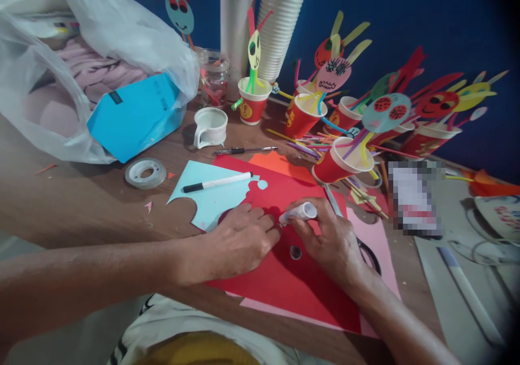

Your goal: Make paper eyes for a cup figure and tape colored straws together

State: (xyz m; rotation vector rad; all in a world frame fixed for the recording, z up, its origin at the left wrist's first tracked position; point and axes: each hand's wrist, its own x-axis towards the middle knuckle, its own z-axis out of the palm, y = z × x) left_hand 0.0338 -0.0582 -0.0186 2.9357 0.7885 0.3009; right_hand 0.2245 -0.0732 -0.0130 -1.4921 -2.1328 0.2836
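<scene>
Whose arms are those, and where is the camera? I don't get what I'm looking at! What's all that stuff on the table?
There's no robot here, just a person's two bare hands. The person wears the camera on their head, so this one picture looks forward and down, much as they would see it.

The right hand holds a small white tube, maybe glue. The left hand is close beside it, over red paper; I can't tell whether its fingers pinch something.

On the brown table you can also see light blue paper with a marker on it, scissors partly hidden by the right hand, and a tape roll. At the back, red paper cups hold funny paper faces.
</scene>
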